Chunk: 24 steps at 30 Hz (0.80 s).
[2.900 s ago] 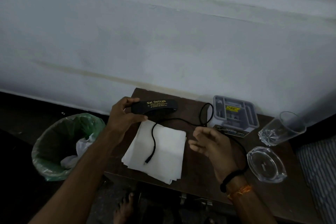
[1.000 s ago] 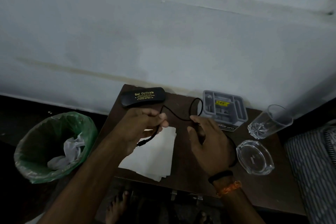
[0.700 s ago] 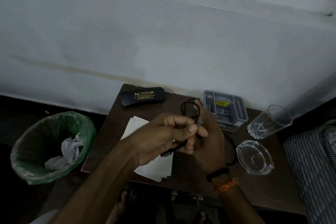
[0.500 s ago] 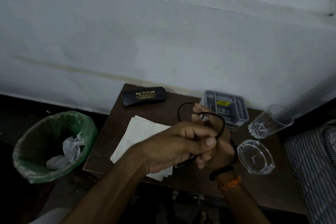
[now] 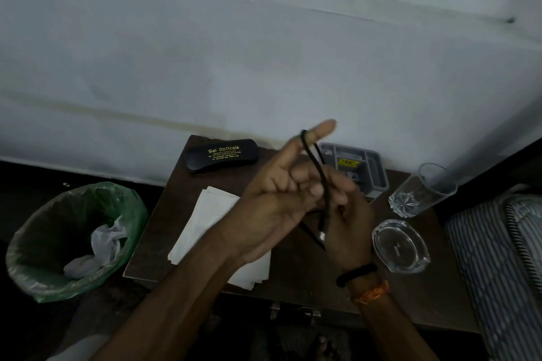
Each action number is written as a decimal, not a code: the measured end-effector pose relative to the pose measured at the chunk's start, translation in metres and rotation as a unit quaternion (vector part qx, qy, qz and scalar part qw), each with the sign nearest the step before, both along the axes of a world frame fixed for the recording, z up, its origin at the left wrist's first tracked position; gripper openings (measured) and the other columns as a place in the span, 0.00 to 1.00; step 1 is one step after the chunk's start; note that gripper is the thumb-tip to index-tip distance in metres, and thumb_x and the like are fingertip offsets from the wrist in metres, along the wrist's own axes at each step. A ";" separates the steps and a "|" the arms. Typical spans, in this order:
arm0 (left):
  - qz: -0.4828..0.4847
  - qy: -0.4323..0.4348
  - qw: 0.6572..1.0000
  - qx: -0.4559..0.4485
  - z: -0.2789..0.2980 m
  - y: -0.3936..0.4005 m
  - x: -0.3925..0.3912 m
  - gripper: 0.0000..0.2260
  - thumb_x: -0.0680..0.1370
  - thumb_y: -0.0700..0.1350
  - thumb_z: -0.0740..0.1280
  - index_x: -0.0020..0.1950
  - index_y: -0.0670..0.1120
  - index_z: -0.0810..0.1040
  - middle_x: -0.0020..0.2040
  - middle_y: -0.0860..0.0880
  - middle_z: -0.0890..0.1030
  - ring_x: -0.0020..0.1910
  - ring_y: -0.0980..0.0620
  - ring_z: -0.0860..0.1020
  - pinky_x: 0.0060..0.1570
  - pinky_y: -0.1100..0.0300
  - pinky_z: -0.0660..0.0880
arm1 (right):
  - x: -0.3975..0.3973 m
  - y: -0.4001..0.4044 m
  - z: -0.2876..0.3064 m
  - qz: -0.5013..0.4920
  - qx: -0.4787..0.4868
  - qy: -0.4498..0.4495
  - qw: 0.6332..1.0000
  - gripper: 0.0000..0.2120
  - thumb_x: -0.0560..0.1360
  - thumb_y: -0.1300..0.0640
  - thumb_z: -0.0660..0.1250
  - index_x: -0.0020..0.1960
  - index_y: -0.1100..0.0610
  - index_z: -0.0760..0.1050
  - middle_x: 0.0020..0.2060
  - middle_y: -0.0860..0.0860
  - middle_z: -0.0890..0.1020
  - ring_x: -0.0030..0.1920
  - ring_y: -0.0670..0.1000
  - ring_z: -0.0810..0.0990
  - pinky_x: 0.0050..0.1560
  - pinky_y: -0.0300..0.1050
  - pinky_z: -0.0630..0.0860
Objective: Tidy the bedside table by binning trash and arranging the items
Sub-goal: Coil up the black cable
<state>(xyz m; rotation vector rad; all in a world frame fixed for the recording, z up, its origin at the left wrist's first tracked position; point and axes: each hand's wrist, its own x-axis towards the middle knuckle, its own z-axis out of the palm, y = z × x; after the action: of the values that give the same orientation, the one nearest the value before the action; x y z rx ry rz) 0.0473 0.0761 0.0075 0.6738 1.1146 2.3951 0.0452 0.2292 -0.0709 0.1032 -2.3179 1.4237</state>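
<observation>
Head view. The thin black cable (image 5: 318,173) is off the dark brown wooden bedside table (image 5: 296,281) and held above it between both hands; a second ago it trailed across the tabletop. The left hand (image 5: 281,202) has the cable looped over its raised index finger, other fingers curled. The right hand (image 5: 349,223) pinches the lower strands, the metal plug hanging beneath. Coiling is judged under way; stowing remains. On the table's far left corner lies the black oblong spectacle case (image 5: 222,154). Left of the table stands the green-lined bin (image 5: 29,275).
</observation>
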 end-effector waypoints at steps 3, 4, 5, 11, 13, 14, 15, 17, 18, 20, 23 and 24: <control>0.051 -0.048 0.997 0.015 -0.005 -0.001 -0.009 0.29 0.76 0.29 0.59 0.76 0.46 0.66 0.42 0.43 0.79 0.41 0.49 0.74 0.50 0.54 0.72 | 0.001 0.002 0.001 -0.020 -0.002 0.021 1.000 0.11 0.79 0.50 0.60 0.56 0.49 0.79 0.47 0.41 0.80 0.51 0.39 0.76 0.53 0.32 0.72; 0.060 -0.066 0.996 -0.001 -0.006 -0.002 -0.012 0.30 0.74 0.26 0.56 0.74 0.45 0.68 0.40 0.44 0.79 0.40 0.50 0.74 0.47 0.56 0.73 | 0.002 0.002 0.003 -0.022 0.000 0.027 0.999 0.09 0.79 0.50 0.61 0.56 0.46 0.78 0.47 0.40 0.80 0.51 0.39 0.76 0.53 0.31 0.71; 0.063 -0.073 0.995 -0.023 -0.008 -0.004 -0.013 0.32 0.71 0.23 0.53 0.72 0.44 0.71 0.40 0.44 0.79 0.40 0.50 0.74 0.45 0.58 0.74 | 0.003 0.001 0.003 -0.024 0.002 0.024 0.999 0.08 0.79 0.50 0.61 0.56 0.44 0.77 0.48 0.40 0.80 0.52 0.40 0.76 0.53 0.31 0.71; -0.020 -0.082 0.994 -0.073 -0.015 -0.006 -0.008 0.31 0.66 0.26 0.52 0.65 0.39 0.77 0.49 0.42 0.82 0.47 0.48 0.81 0.49 0.56 0.78 | 0.000 0.012 0.000 -0.026 -0.033 0.022 0.999 0.14 0.80 0.57 0.62 0.55 0.37 0.75 0.52 0.39 0.80 0.55 0.39 0.78 0.57 0.38 0.75; -0.045 -0.104 0.991 -0.071 -0.016 -0.005 -0.007 0.25 0.70 0.28 0.53 0.64 0.37 0.77 0.51 0.39 0.82 0.48 0.46 0.81 0.49 0.55 0.79 | -0.002 0.017 -0.005 -0.010 -0.060 0.015 0.998 0.18 0.80 0.63 0.63 0.55 0.38 0.77 0.52 0.45 0.82 0.56 0.48 0.80 0.59 0.53 0.77; -0.059 -0.100 0.990 -0.086 -0.016 -0.004 -0.005 0.22 0.73 0.29 0.54 0.64 0.35 0.77 0.51 0.39 0.82 0.48 0.44 0.80 0.49 0.53 0.79 | -0.003 0.019 -0.006 0.004 -0.081 0.005 0.997 0.19 0.80 0.63 0.62 0.56 0.38 0.77 0.52 0.47 0.82 0.56 0.53 0.80 0.59 0.60 0.76; -0.071 -0.081 0.987 -0.117 -0.016 -0.002 -0.003 0.18 0.76 0.32 0.56 0.63 0.35 0.76 0.51 0.38 0.81 0.49 0.43 0.80 0.49 0.52 0.79 | -0.003 0.020 -0.004 0.012 -0.098 -0.006 0.995 0.19 0.78 0.62 0.62 0.56 0.38 0.78 0.52 0.49 0.82 0.55 0.56 0.80 0.58 0.64 0.76; -0.129 -0.010 0.972 -0.194 -0.015 0.002 0.003 0.14 0.80 0.35 0.59 0.64 0.33 0.75 0.54 0.36 0.81 0.52 0.40 0.78 0.52 0.47 0.77 | -0.003 0.020 0.004 0.002 -0.091 0.011 0.996 0.13 0.79 0.57 0.62 0.56 0.42 0.79 0.51 0.51 0.83 0.54 0.56 0.81 0.57 0.59 0.77; -0.179 0.028 0.958 -0.221 -0.014 0.002 0.006 0.13 0.81 0.33 0.60 0.65 0.32 0.73 0.56 0.33 0.79 0.54 0.39 0.77 0.55 0.45 0.75 | -0.003 0.019 0.007 -0.018 -0.065 0.024 0.997 0.10 0.80 0.55 0.62 0.56 0.47 0.80 0.50 0.51 0.84 0.54 0.54 0.82 0.56 0.56 0.78; -0.284 0.068 0.930 -0.222 -0.005 -0.005 0.010 0.17 0.78 0.29 0.62 0.67 0.29 0.70 0.61 0.28 0.75 0.56 0.37 0.75 0.58 0.44 0.73 | -0.003 0.018 0.011 -0.047 -0.043 0.027 0.998 0.11 0.81 0.54 0.62 0.55 0.55 0.81 0.50 0.51 0.84 0.55 0.51 0.82 0.56 0.52 0.78; -0.301 0.031 0.951 -0.068 0.010 -0.029 0.004 0.21 0.75 0.43 0.70 0.62 0.31 0.74 0.55 0.34 0.80 0.48 0.42 0.80 0.48 0.53 0.77 | -0.002 0.020 0.010 -0.052 -0.067 0.029 0.996 0.10 0.81 0.56 0.63 0.56 0.56 0.81 0.51 0.52 0.84 0.56 0.52 0.82 0.56 0.51 0.78; -0.243 0.010 0.970 -0.024 0.012 -0.036 0.001 0.20 0.75 0.49 0.71 0.59 0.36 0.77 0.51 0.39 0.82 0.44 0.47 0.81 0.43 0.58 0.77 | -0.001 0.020 0.010 -0.052 -0.073 0.025 0.996 0.09 0.81 0.57 0.63 0.56 0.56 0.81 0.51 0.52 0.84 0.55 0.53 0.82 0.56 0.52 0.78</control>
<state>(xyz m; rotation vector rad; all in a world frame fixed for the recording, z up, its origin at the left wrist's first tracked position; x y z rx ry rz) 0.0479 0.0401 0.0200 0.8447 0.8860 1.9412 0.0437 0.2489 -0.0613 -0.0245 -2.1379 1.5141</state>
